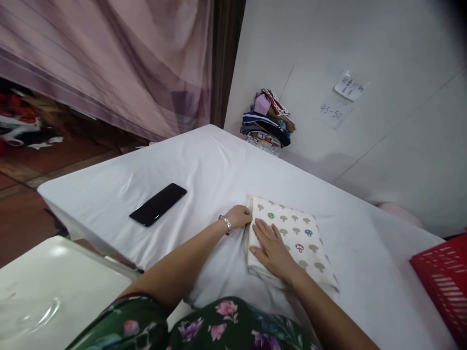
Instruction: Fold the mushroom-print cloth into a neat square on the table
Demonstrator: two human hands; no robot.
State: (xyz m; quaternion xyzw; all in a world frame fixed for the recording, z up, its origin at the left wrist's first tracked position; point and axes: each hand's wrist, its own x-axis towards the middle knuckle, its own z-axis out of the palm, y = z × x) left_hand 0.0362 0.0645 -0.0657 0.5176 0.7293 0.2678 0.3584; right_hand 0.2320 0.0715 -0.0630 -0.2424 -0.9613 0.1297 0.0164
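A folded white cloth (292,233) printed with grey, green, blue and red mushrooms lies on the white-covered table in front of me. My left hand (239,217), with a bracelet at the wrist, is closed at the cloth's left edge, its fingers curled against the fold; the fingertips are partly hidden. Flat on top of the cloth, near its left side, rests my right hand (273,250), open with the fingers stretched out.
A black phone (158,204) lies left on the table (204,165). Against the wall stands a stack of folded fabrics (268,119). A red basket (443,277) is at the right edge, a pale stool-like surface (87,277) at lower left, and a pink curtain (146,58) behind.
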